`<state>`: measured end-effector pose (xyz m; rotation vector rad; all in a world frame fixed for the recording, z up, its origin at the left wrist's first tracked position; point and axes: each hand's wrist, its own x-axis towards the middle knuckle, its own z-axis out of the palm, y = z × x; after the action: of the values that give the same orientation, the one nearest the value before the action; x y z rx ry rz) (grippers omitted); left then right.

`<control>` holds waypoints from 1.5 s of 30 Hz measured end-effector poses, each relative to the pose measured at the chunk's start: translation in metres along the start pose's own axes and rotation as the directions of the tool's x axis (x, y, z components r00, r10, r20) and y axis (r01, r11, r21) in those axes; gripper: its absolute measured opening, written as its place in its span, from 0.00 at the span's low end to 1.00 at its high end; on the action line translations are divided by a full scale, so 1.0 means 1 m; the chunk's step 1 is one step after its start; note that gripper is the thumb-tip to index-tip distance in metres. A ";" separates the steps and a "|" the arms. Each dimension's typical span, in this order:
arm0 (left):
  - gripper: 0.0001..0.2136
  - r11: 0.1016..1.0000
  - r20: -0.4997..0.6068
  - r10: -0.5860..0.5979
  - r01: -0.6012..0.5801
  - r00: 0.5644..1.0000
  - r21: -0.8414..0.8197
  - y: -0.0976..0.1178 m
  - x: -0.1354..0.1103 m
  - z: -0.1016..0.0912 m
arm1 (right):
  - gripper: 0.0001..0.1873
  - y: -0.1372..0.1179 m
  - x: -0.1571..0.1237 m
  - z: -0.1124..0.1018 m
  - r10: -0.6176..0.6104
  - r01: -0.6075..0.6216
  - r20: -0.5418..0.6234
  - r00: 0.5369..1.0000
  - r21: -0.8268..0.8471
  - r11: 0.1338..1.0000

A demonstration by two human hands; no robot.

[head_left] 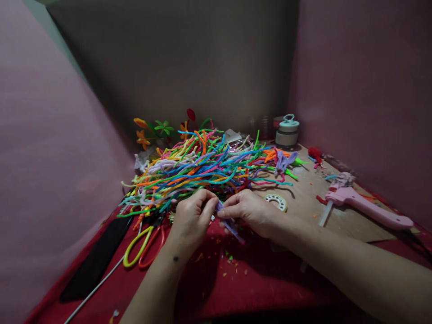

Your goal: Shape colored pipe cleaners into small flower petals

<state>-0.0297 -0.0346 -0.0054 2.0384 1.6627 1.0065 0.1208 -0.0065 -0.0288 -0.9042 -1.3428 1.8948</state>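
Note:
Between my two hands is a purple pipe cleaner piece (232,228), its lower end slanting down to the right. My left hand (195,213) pinches its upper end between thumb and forefinger. My right hand (251,211) has its thumb and fingers closed on the middle of the same piece. The fingers hide part of its shape. Just beyond my hands lies a large heap of pipe cleaners (202,166) in many colours. Scissors (148,247) with yellow and red handles rest left of my left hand, their blades partly under the heap.
A pink glue gun (367,204) lies on a brown board (303,216) at the right. Near my right wrist is a white tape roll (276,202). A lidded jar (287,132) and pipe cleaner flowers (164,127) stand behind. A black strip (97,261) and white stick (94,290) lie left.

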 end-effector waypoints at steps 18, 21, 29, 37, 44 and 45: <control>0.07 0.998 0.108 0.064 -0.064 0.992 -0.006 -0.001 0.003 -0.004 | 0.08 -0.003 -0.002 0.000 0.004 -0.001 0.016 1.000 -0.166 0.986; 0.08 0.951 0.146 -0.090 0.128 0.985 -0.281 -0.005 0.005 -0.004 | 0.07 -0.006 -0.004 0.000 -0.013 0.012 -0.010 1.000 -0.127 0.992; 0.09 0.825 0.186 -0.270 0.327 0.945 -0.461 -0.005 0.007 0.003 | 0.06 -0.003 -0.002 0.001 -0.049 0.043 -0.045 0.998 -0.128 0.991; 0.09 0.952 0.097 -0.193 0.210 0.976 -0.221 -0.001 0.007 0.005 | 0.11 -0.005 -0.004 0.006 -0.005 -0.007 -0.062 0.998 -0.196 0.980; 0.10 0.990 0.013 -0.098 0.098 0.995 -0.098 -0.007 0.007 0.009 | 0.13 -0.008 -0.003 0.010 0.078 -0.095 -0.083 0.994 -0.237 0.967; 0.11 0.994 0.000 -0.084 0.084 0.996 -0.076 -0.007 0.006 0.010 | 0.13 -0.009 -0.003 0.011 0.089 -0.111 -0.102 0.991 -0.241 0.964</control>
<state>-0.0278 -0.0250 -0.0148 1.9032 1.6712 1.0281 0.1145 -0.0118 -0.0176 -1.1872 -1.5251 1.7630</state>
